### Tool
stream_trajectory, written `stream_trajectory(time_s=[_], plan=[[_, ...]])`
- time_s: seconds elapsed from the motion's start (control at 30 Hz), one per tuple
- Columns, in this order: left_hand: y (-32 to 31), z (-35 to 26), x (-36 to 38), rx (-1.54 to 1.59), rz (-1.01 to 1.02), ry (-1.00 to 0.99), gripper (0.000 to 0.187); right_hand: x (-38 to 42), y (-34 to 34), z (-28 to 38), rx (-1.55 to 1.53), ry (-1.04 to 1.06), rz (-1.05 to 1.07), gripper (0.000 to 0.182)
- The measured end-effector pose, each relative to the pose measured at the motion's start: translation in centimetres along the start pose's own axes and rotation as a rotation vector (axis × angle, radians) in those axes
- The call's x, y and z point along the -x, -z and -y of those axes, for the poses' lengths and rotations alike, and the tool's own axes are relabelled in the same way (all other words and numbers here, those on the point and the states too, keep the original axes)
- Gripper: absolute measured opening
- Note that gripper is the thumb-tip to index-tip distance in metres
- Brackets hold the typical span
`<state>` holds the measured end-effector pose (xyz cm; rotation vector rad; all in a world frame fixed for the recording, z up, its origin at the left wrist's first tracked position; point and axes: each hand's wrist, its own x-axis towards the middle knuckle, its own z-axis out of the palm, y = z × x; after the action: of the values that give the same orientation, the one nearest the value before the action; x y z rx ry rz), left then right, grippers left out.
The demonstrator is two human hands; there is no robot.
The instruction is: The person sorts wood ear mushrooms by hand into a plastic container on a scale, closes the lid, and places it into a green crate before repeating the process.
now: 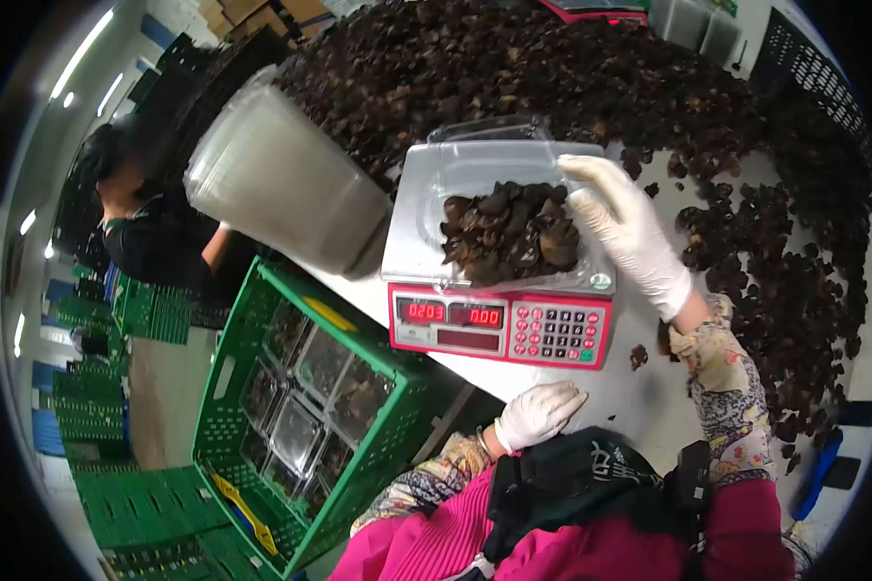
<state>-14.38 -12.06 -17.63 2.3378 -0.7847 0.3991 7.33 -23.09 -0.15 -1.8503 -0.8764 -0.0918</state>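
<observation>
Clear plastic clamshell box [494, 208] with its lid open, resting on the pan of a red digital scale [501, 324], part-filled with dark dried mushrooms [510, 232]. Right hand [625, 228], in a white glove, laid over the box's right rim; fingers [591, 174] spread loosely and slightly curled, touching the rim and the edge of the mushroom heap, pinching nothing that can be made out. Just below those fingers, the scale's 2 red displays and its keypad [557, 334].

Left hand [538, 412], also white-gloved, set on the near edge of the white table [639, 397], below the scale and well apart from the box; fingers together and bent, holding nothing visible. Patterned sleeves on both forearms, pink clothing beneath.

Beyond and to the right of the right-hand fingers, a large heap of loose dried mushrooms [572, 68] spread across the table. Left of the box, a tilted stack of clear empty containers [281, 184], leaning toward the scale. Below that stack and left of the left-hand fingers, a green plastic crate [233, 407] holding closed, filled boxes. Farther left, another person in dark clothing [155, 237], with more green crates [150, 315] behind. Black crate [824, 87] at the far right.
</observation>
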Motion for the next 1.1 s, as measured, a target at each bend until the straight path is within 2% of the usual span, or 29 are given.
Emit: stream_trajectory(time_s=[0.03, 0.1, 0.2, 0.23, 0.27, 0.33, 0.37, 0.4, 0.43, 0.47, 0.57, 0.6, 0.63, 0.7, 0.73, 0.77, 0.83, 0.87, 0.9, 0.97, 1.0, 1.03, 1.1], plan=[[0.7, -0.3, -0.4, -0.002, 0.001, 0.009, 0.045, 0.7, 0.5, 0.1, -0.079, -0.108, 0.007, 0.044], [1.5, -0.4, -0.6, 0.097, -0.021, 0.045, 0.043, 2.6, 1.4, -0.3, -0.058, -0.123, -0.034, 0.046], [7.4, -2.1, -3.1, 0.234, -0.283, 0.109, 0.033, 6.5, 2.3, -1.7, -0.126, -0.216, -0.080, 0.046], [9.9, -2.7, -4.2, 0.162, -0.338, 0.176, 0.029, 7.9, 2.6, -2.2, -0.205, -0.286, -0.092, 0.044], [11.5, -1.9, -5.0, 0.040, -0.512, 0.135, 0.028, 9.2, 2.9, -2.7, -0.205, -0.289, -0.095, 0.044], [15.6, -0.1, -6.9, -0.029, -0.607, 0.246, 0.023, 11.6, 3.3, -3.9, -0.245, -0.384, -0.141, 0.045], [16.8, 1.3, -7.7, 0.000, -0.699, 0.286, 0.028, 12.8, 3.7, -4.5, -0.245, -0.386, -0.146, 0.045], [18.7, 2.3, -9.4, -0.084, -0.688, 0.273, 0.038, 14.0, 4.1, -5.0, -0.323, -0.429, -0.164, 0.045], [20.0, 3.5, -10.7, 0.004, -0.671, 0.304, 0.046, 14.7, 4.6, -5.2, -0.398, -0.471, -0.184, 0.045], [20.9, 3.8, -12.5, 0.101, -0.666, 0.253, 0.054, 14.9, 4.8, -4.6, -0.324, -0.433, -0.227, 0.043], [22.1, 6.4, -16.0, -0.062, -0.466, 0.069, 0.062, 16.3, 6.7, -4.4, -0.320, -0.491, -0.309, 0.041], [21.1, 7.0, -16.5, -0.035, -0.381, 0.094, 0.065, 16.5, 7.3, -4.0, -0.311, -0.477, -0.325, 0.039], [20.5, 8.7, -16.8, -0.318, -0.141, 0.040, 0.067, 17.2, 7.9, -4.6, -0.326, -0.495, -0.342, 0.037], [17.2, 10.2, -15.7, -0.426, 0.324, 0.162, 0.065, 17.9, 8.4, -5.1, -0.368, -0.519, -0.386, 0.037], [18.5, 9.1, -16.2, -0.353, 0.323, 0.204, 0.061, 18.1, 8.4, -4.7, -0.319, -0.563, -0.412, 0.036], [19.4, 9.4, -16.1, -0.227, 0.195, 0.217, 0.057, 18.2, 8.4, -4.8, -0.331, -0.581, -0.408, 0.036], [21.6, 9.2, -17.0, 0.130, -0.110, 0.368, 0.052, 18.4, 8.0, -4.7, -0.380, -0.567, -0.367, 0.037], [21.8, 10.3, -16.9, 0.326, -0.310, 0.415, 0.047, 18.3, 7.9, -4.9, -0.379, -0.576, -0.255, 0.040], [22.2, 11.1, -17.2, 0.375, -0.451, 0.493, 0.052, 17.4, 7.5, -4.0, -0.460, -0.594, -0.183, 0.043], [22.5, 15.5, -16.3, 0.147, -0.502, 0.604, 0.056, 15.6, 6.0, -2.7, -0.623, -0.685, -0.014, 0.047], [22.0, 18.7, -15.6, 0.376, -0.475, 0.825, 0.056, 14.4, 4.9, -2.0, -0.666, -0.699, 0.068, 0.051], [21.5, 20.2, -14.7, 0.472, -0.395, 0.834, 0.065, 13.2, 3.7, -1.6, -0.702, -0.646, 0.152, 0.058], [21.0, 19.9, -14.6, 0.874, -0.356, 0.795, 0.070, 10.3, 2.0, -0.5, -0.679, -0.674, 0.235, 0.066]])
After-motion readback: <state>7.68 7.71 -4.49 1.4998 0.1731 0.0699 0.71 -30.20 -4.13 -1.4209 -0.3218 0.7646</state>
